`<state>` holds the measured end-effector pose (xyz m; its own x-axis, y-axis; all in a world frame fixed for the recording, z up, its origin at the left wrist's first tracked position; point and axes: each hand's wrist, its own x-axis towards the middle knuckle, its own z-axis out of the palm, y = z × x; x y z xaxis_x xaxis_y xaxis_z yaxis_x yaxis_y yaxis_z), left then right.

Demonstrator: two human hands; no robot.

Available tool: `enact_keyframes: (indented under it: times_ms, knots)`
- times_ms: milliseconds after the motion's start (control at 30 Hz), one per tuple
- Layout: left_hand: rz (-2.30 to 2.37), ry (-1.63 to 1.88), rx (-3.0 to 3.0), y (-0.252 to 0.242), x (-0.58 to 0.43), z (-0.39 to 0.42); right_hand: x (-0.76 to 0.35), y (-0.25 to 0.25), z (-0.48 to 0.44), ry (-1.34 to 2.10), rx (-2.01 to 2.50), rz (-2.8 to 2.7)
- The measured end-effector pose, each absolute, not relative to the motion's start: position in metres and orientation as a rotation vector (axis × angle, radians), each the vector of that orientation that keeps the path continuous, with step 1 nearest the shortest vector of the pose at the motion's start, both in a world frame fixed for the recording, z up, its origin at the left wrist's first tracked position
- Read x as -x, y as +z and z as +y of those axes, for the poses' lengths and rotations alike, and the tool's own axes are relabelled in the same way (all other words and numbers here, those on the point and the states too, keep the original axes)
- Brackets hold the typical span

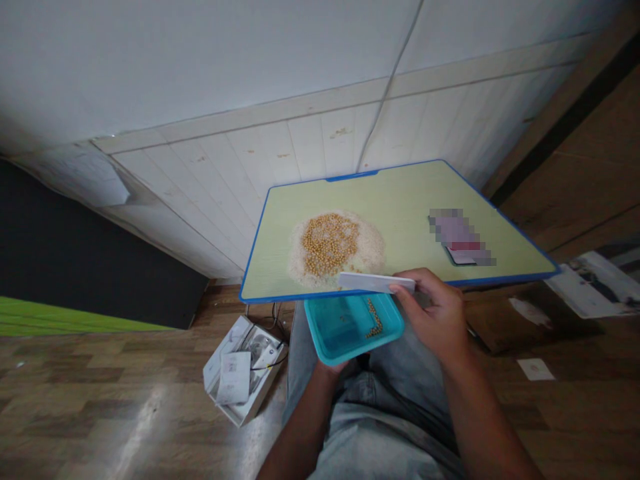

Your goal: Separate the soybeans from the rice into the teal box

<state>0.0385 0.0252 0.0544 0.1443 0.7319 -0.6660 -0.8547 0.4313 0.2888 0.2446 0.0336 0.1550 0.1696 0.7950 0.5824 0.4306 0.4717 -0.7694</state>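
Observation:
On the small table (405, 200) lies a heap of pale grains (371, 243), like rice, with many round golden beads or beans (325, 250) on top. My right hand (440, 310) pinches a flat white strip (375, 283), whose long edge lies low along the near table edge, beside the heap. Under that edge, a teal plastic container (320, 348) is tilted a little. It holds some golden round pieces in its right part. My left hand (331, 367) supports the container from underneath; most of its fingers are hidden.
A phone-like item (463, 240), partly blurred out, lies on the table's right side. An open white box (260, 383) with papers and cables stands on the floor at left. A cardboard box (520, 317) is at right. A panelled wall (300, 147) rises behind the table.

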Motion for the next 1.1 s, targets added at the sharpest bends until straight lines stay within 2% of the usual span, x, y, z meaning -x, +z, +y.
enact_keyframes:
  times_ms: [767, 1100]
  knots:
    - [0.752, 1.127, -0.015, 0.025, -0.038, 0.027, -0.228, 0.163, 0.020, 0.220, 1.191, -1.394]
    - [0.867, 1.038, 0.093, 0.059, -0.040, 0.025, -0.214, 0.161, 0.018, 0.244, 1.180, -1.465]
